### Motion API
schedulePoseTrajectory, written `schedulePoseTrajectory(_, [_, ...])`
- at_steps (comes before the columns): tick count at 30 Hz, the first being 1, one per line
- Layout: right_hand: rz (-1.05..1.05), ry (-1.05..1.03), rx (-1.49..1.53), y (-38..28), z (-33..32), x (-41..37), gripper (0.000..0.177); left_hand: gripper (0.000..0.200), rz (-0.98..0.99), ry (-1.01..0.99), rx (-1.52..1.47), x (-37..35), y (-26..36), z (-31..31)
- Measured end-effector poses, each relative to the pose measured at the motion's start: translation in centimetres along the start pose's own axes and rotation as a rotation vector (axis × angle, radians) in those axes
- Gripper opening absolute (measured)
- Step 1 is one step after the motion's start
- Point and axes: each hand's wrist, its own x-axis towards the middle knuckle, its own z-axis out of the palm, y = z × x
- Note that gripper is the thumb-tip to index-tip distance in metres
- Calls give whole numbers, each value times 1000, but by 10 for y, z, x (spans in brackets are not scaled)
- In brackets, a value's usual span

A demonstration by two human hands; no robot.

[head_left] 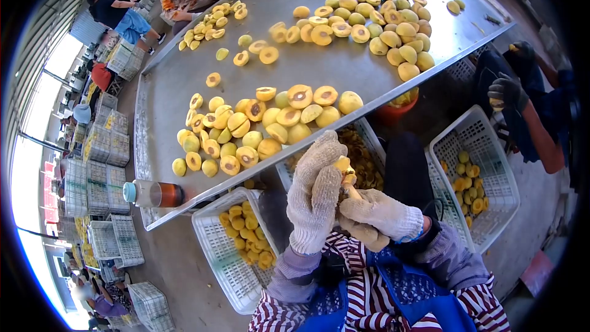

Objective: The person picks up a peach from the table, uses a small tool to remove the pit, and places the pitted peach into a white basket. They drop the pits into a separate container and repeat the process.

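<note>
Both hands wear pale knitted gloves and meet in front of the chest, below the metal table's edge. My left hand (316, 187) is closed round a piece of yellow fruit (342, 165), most of which its fingers hide. Closed on a small tool with a light wooden-looking handle (351, 190), my right hand (381, 215) is held against the fruit; the tool's tip is hidden. Just beyond the hands, halved yellow fruits (299, 96) with brown centres lie in a pile on the metal table (344, 80). Beneath the hands a crate holds peelings or fruit scraps (364, 161).
White crates of fruit stand at the left (209, 240) and right (507, 190). A bottle (153, 194) lies at the table's left corner. A red bucket (396, 109) is under the edge. A co-worker's gloved hand (507, 92) is at the right; other people sit beyond the table.
</note>
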Motion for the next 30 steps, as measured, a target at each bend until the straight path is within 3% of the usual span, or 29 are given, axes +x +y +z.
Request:
schedulePoseTrajectory(2, [19, -19, 29, 4, -2, 2, 44, 29, 24, -89, 207, 9, 5, -10])
schedulePoseTrajectory(5, [121, -194, 268, 6, -7, -2, 49, 27, -97, -144, 114, 14, 14, -10])
schedulePoseTrajectory(8, [85, -114, 328, 4, 7, -5, 56, 30, 152, -204, 205, 13, 4, -16])
schedulePoseTrajectory(11, [31, -389, 555, 17, 2, -1, 60, 41, 182, -245, 34, 12, -4, -16])
schedulePoseTrajectory(14, [83, -200, 439, 15, 8, 0, 64, 65, -49, -143, -245, 2, 9, 2])
schedulePoseTrajectory(19, [47, -242, 480, 34, 3, 15, 58, 62, -313, 23, -542, 2, 8, 4])
schedulePoseTrajectory(22, [121, -106, 510, 21, 19, 11, 51, 56, -397, 85, -691, 3, 3, -4])
schedulePoseTrajectory(24, [134, -157, 569, 22, 20, 14, 47, 51, -425, 106, -877, 6, -8, -21])
schedulePoseTrajectory(27, [110, -521, 781, 31, -9, 22, 41, 51, -304, 375, -543, 4, -3, -46])
schedulePoseTrajectory(28, [15, -372, 676, 19, -7, 16, 39, 52, -181, 392, -393, -3, -16, -80])
schedulePoseTrajectory(29, [53, -170, 612, 17, -9, 18, 40, 54, -149, 440, -338, -7, -26, -120])
schedulePoseTrajectory(30, [76, -123, 493, 14, -19, 19, 40, 51, -121, 599, 223, -10, -32, -150])
